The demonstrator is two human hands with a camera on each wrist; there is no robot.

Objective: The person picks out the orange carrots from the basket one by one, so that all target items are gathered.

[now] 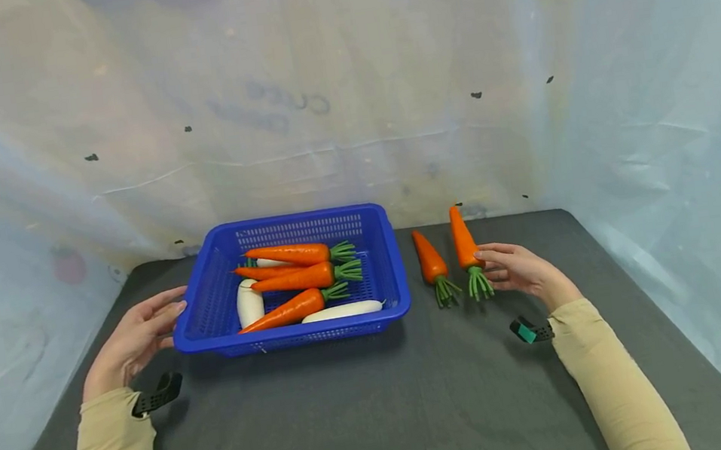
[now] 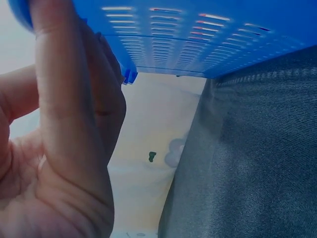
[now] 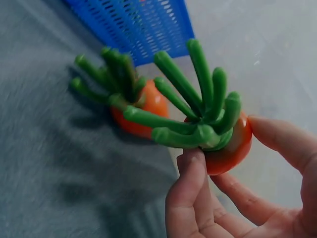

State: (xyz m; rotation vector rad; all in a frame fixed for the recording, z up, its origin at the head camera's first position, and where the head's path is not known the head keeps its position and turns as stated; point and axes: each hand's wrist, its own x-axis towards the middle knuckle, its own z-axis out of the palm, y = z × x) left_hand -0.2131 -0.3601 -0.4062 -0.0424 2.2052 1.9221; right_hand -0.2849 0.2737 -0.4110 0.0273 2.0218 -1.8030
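Note:
A blue plastic basket [image 1: 294,335] holds several orange carrots [image 1: 295,278] with green stems and some white radishes [image 1: 250,303]; one radish is partly hidden behind a carrot. At the basket's left rim, my left hand [image 1: 136,337] grips the edge with thumb and fingers. My right hand [image 1: 520,269] pinches a carrot [image 1: 463,239] near its stem end, and its green stems [image 3: 198,111] point toward the wrist camera. Just left of it, a second carrot [image 1: 431,255] lies on the dark cloth.
Dark grey cloth [image 1: 332,426] covers the table. Behind it hangs a pale translucent sheet [image 1: 383,85], with similar sheets at the left and right sides. Each wrist wears a black strap [image 1: 158,393].

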